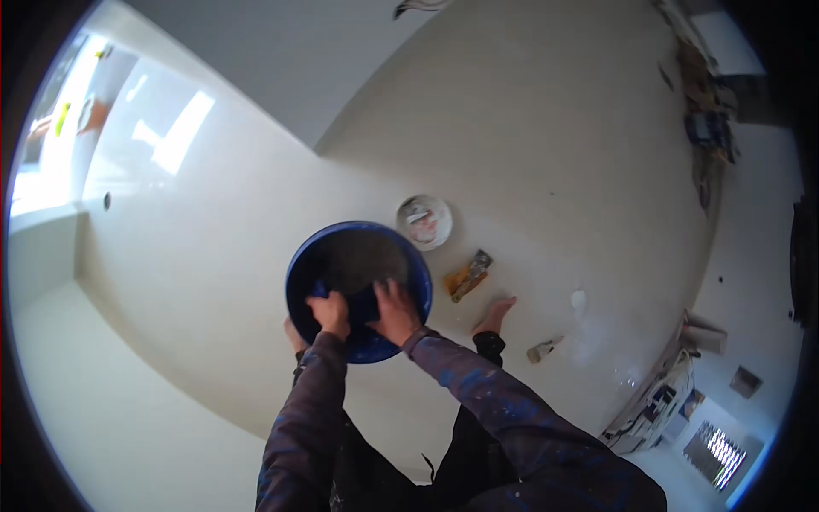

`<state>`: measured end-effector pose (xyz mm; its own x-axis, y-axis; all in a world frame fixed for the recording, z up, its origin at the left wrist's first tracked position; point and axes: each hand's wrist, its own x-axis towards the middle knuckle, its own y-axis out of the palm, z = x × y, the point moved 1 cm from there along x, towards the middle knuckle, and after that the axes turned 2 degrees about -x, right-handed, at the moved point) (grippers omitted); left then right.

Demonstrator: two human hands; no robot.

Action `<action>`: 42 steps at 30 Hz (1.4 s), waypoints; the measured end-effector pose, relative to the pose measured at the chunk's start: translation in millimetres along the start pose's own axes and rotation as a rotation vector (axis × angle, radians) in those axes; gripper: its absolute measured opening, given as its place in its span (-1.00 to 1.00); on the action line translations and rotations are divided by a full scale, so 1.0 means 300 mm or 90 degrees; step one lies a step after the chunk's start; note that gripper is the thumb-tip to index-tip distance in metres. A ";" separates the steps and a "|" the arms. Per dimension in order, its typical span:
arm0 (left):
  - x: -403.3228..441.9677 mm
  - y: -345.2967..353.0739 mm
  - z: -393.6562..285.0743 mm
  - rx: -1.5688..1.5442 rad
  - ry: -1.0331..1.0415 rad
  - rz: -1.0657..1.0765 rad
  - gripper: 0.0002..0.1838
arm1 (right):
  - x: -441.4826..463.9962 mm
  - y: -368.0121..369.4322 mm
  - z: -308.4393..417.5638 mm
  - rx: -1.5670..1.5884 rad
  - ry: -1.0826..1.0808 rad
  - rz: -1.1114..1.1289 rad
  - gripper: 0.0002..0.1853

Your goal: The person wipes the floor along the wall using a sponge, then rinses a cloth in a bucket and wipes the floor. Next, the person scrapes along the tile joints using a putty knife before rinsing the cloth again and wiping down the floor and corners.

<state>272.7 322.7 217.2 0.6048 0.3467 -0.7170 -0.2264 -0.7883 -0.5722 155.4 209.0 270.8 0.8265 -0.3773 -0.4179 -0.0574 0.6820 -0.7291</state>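
Observation:
A round dark blue tub (299, 256) stands on the floor between my bare feet, with murky grey-brown contents (363, 256) showing at its far side. Both hands reach down inside it. My left hand (330, 312) is curled at the left, against something dark blue that I cannot make out. To its right, my right hand (395, 316) has its fingers spread, pointing to the far side of the tub. The shadow inside hides what lies under both palms.
Just beyond the tub is a white round container (442, 224) with smeared contents. A yellow-brown packet (465, 278) lies near my right foot (495, 316); a flat brush-like tool (543, 349) lies farther right. A wall corner (316, 141) juts in ahead. Clutter (708, 128) lines the right wall.

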 end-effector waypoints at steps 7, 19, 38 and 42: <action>-0.207 -0.053 0.112 0.111 0.293 -0.035 -0.26 | -0.029 0.113 -0.087 1.046 0.514 0.498 -0.28; -0.436 -0.310 0.163 -0.283 0.027 0.263 -0.34 | -0.103 -0.033 0.085 1.316 0.651 0.415 -0.56; -0.124 -0.074 -0.063 -0.242 -0.159 0.364 -0.36 | -0.004 -0.162 0.099 0.280 0.140 0.348 -0.50; -0.034 0.033 0.039 -0.138 -0.083 0.219 -0.32 | 0.093 -0.106 0.047 -0.039 0.101 0.335 -0.34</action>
<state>255.3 317.4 214.4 0.4168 0.0955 -0.9040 -0.2238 -0.9531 -0.2039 188.2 185.5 289.9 0.5828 -0.0887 -0.8077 -0.4767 0.7677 -0.4282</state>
